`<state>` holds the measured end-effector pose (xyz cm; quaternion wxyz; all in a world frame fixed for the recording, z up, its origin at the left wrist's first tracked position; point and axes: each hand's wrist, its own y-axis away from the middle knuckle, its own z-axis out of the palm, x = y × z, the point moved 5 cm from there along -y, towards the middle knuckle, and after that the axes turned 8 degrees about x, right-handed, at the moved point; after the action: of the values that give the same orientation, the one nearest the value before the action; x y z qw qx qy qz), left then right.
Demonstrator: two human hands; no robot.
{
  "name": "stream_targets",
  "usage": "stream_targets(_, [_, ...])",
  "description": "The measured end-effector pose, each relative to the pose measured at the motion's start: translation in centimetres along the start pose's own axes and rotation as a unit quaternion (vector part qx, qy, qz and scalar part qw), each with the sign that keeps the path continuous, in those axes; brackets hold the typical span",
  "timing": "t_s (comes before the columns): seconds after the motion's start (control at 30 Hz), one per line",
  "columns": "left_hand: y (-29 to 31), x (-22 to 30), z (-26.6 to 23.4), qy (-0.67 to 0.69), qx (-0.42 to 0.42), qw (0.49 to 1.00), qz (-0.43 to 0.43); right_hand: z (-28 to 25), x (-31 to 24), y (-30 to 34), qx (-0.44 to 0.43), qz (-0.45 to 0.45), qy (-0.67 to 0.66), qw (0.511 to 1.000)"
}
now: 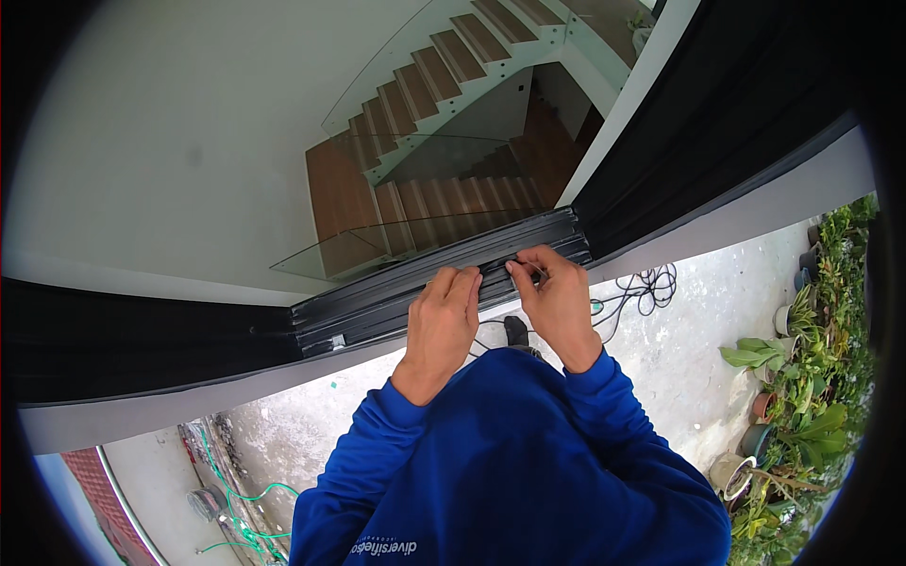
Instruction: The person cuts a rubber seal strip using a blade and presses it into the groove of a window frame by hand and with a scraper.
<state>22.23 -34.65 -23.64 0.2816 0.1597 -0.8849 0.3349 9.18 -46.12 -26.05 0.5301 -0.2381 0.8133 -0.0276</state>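
Observation:
A black window frame (377, 300) with long grooves runs across in front of me, scuffed and dusty along its ledge. My left hand (442, 316) is at the middle of this frame, its fingers bunched in a pinch over the grooves; their tips hide whatever lies between them. Just to the right, my right hand (557, 300) is closed in a pinch, thumb and forefinger at the same grooves. Something small, dark and thin shows by its fingertips, too small to name. A small pale metal-looking piece (338, 341) sits on the ledge at the left.
Behind the frame is a staircase (415, 99) with wooden treads and glass sides. Black cable (651, 291) lies coiled on the pale concrete floor (661, 368) below. Potted plants (816, 434) line the right side; a green hose (247, 495) lies at lower left.

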Motion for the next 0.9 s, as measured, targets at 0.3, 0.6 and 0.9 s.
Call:
stream_targets(0.3, [-0.5, 0.3, 0.1, -0.024, 0.002, 1.0, 0.014, -0.5, -0.5, -0.3, -0.01, -0.042, 0.052, 0.998])
stream_targets(0.6, [-0.9, 0.1, -0.1, -0.112, 0.01, 0.994, 0.011, -0.5, -0.6, 0.1, 0.0, -0.089, 0.055, 0.994])
stream_targets(0.9, [-0.8, 0.0, 0.3, -0.114, 0.014, 0.992, 0.041, -0.5, -0.6, -0.2, -0.024, -0.087, 0.062, 0.994])
